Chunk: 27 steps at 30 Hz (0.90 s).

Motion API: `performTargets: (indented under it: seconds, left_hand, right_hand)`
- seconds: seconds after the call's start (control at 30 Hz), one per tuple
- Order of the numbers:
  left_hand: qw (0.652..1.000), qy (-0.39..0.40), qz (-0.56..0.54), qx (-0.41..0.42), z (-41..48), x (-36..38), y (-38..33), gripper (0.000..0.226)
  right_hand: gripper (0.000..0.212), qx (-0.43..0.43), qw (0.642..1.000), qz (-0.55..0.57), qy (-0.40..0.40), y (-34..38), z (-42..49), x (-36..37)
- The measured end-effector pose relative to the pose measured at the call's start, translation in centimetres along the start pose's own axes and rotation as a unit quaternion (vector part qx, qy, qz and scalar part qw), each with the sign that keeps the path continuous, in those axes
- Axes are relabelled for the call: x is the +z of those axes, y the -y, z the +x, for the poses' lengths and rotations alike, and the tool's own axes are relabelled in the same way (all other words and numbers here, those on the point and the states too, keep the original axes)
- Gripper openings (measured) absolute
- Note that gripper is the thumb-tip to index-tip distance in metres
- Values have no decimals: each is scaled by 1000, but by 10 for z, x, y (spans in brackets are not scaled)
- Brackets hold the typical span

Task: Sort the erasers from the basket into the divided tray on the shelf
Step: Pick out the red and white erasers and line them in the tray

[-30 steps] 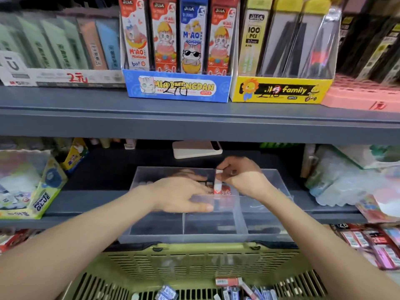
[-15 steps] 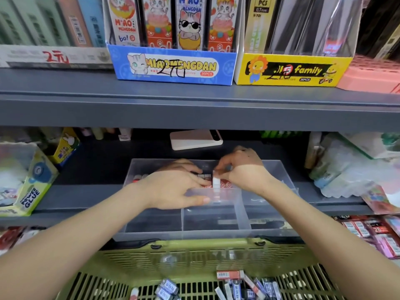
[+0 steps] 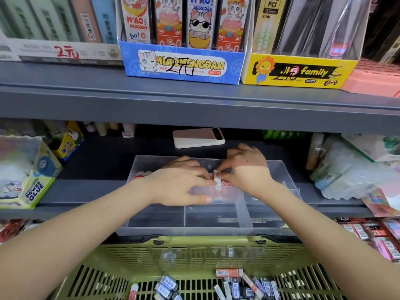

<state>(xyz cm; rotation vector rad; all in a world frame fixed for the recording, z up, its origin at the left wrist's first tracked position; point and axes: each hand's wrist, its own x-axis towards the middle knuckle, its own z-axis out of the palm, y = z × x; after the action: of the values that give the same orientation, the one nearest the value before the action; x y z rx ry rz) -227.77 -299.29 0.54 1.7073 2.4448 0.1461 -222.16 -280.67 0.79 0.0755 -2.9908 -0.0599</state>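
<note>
Far left on the grey metal shelf (image 3: pixel 91 191): a yellow-green cardboard box marked POWER GLUE (image 3: pixel 32 182). Centre, a clear plastic divided tray (image 3: pixel 216 230) at the shelf edge. Left hand (image 3: pixel 179 185) over its rear middle compartment, fingers curled narrow against a red-and-white sleeved eraser (image 3: pixel 217 179). Right hand (image 3: pixel 249 169) just beside, pinching the same eraser from the other side. Below, a green slotted plastic basket (image 3: pixel 194 252), loose wrapped erasers (image 3: pixel 238 284) on its floor.
</note>
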Motion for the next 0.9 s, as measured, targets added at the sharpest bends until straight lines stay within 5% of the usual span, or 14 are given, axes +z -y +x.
performTargets:
  seconds: [0.2, 0.33, 0.5, 0.73, 0.9]
  left_hand:
    - [999, 0, 40, -16, 5, 3, -3, 51]
    - [999, -4, 32, -40, 7, 6, -6, 66]
    - [999, -20, 14, -43, 8, 8, -6, 45]
    - [986, -166, -32, -16, -16, -7, -20, 34]
    - [934, -350, -32, -57, -76, -7, -46, 31]
  right_hand:
    - [29, -27, 994, -107, 10, 3, 2, -6]
    - [24, 14, 996, -13, 86, -1, 1, -4]
    - [26, 28, 983, 17, 180, -5, 8, -8]
    - [16, 72, 989, 118, -54, 16, -45, -32]
    - [23, -22, 930, 270, -250, 48, -128, -36]
